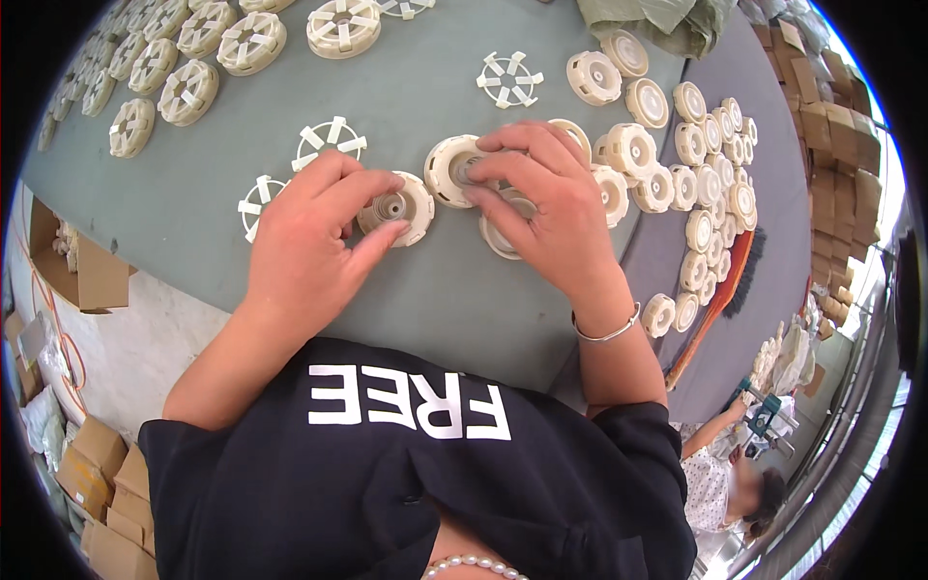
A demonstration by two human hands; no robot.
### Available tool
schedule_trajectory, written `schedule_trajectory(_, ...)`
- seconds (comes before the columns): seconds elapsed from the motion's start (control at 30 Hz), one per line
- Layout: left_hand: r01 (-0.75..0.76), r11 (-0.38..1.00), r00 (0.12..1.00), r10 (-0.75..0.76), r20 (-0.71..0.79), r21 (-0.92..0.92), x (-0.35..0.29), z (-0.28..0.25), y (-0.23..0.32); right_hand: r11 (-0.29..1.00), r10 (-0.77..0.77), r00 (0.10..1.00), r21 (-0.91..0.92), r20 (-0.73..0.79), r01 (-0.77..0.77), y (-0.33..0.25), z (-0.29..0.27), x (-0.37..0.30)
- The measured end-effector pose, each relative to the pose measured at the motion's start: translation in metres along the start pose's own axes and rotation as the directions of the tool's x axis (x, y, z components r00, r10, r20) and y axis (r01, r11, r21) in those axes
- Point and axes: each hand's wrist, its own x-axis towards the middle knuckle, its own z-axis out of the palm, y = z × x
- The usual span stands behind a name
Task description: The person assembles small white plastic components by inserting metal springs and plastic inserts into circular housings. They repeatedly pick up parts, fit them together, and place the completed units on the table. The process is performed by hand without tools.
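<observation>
My left hand closes thumb and forefinger around a small coil spring in the middle of a cream round plastic housing. Beside it, to the right, my right hand pinches what looks like another spring, partly hidden by the fingers, inside a second round housing. That housing is slightly tilted. Under my right hand sits a cream round part, mostly covered. A white spoked ring lies just beyond my left hand, and a second spoked ring is partly hidden by it.
Assembled round parts with spokes stand in rows at the far left of the green table. Several cream round housings cluster at right, near a brush. Another spoked ring lies farther back. A person works at lower right.
</observation>
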Motion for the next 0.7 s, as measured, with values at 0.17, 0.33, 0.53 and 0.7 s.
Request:
schedule_trajectory(0.17, -0.044, 0.999, 0.999, 0.044, -0.028, 0.022, 0.001, -0.006, -0.004, 0.996, 0.083, 0.996, -0.024, -0.008, -0.083, 0.005, -0.018, 0.006)
schedule_trajectory(0.33, -0.201, 0.970, 0.971, 0.216, -0.106, 0.136, 0.007, -0.014, -0.006, 0.972, 0.042, 0.999, -0.230, 0.019, -0.037, 0.054, -0.020, 0.041)
schedule_trajectory(0.53, -0.196, 0.954, 0.980, 0.185, 0.070, 0.227, -0.008, -0.005, -0.013, 0.915, 0.392, 0.908, 0.035, 0.145, -0.401, 0.034, -0.028, 0.062)
schedule_trajectory(0.7, -0.226, 0.943, 0.974, 0.215, 0.070, 0.246, -0.005, -0.008, -0.004, 0.864, 0.502, 0.849, -0.132, 0.163, -0.486, 0.051, -0.021, 0.059)
